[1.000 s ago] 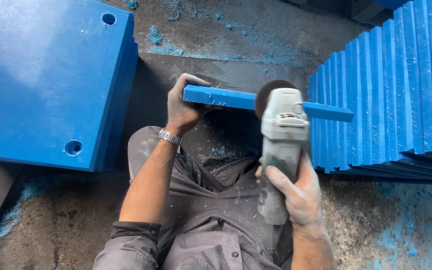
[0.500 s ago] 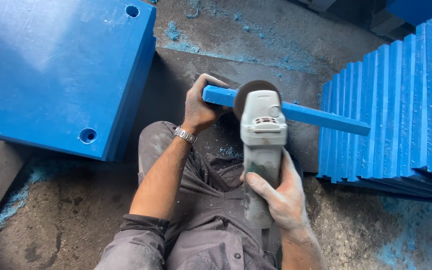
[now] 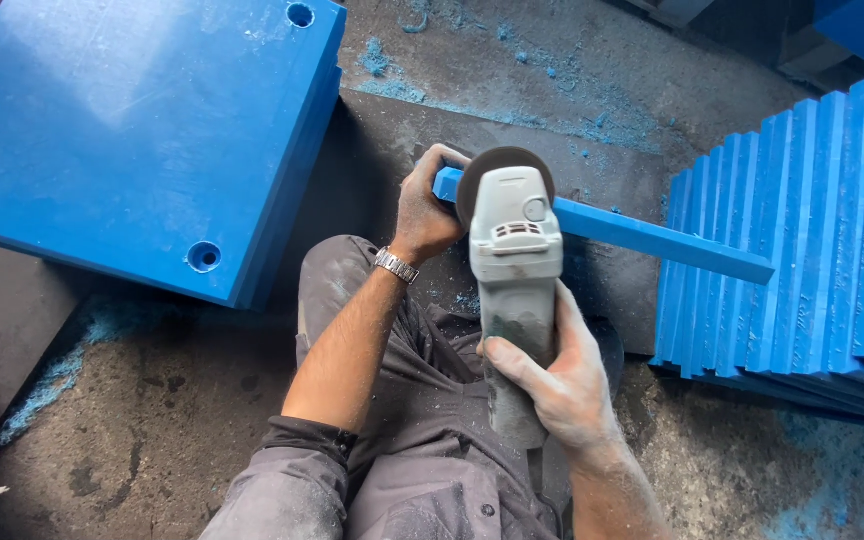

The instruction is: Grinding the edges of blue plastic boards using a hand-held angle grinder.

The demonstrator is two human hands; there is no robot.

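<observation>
My left hand grips the near end of a long blue plastic bar that lies across a dark floor slab. A wristwatch sits on that wrist. My right hand holds the grey body of an angle grinder. Its round dark disc rests against the bar's left end, right beside my left fingers. My grey-trousered knees are below the bar.
A stack of large blue plates with corner holes lies at the left. A row of blue bars standing on edge fills the right side. Blue shavings litter the dusty concrete floor.
The grinder has slid left along the bar, from near its middle to the end by my left hand. The view has shifted slightly.
</observation>
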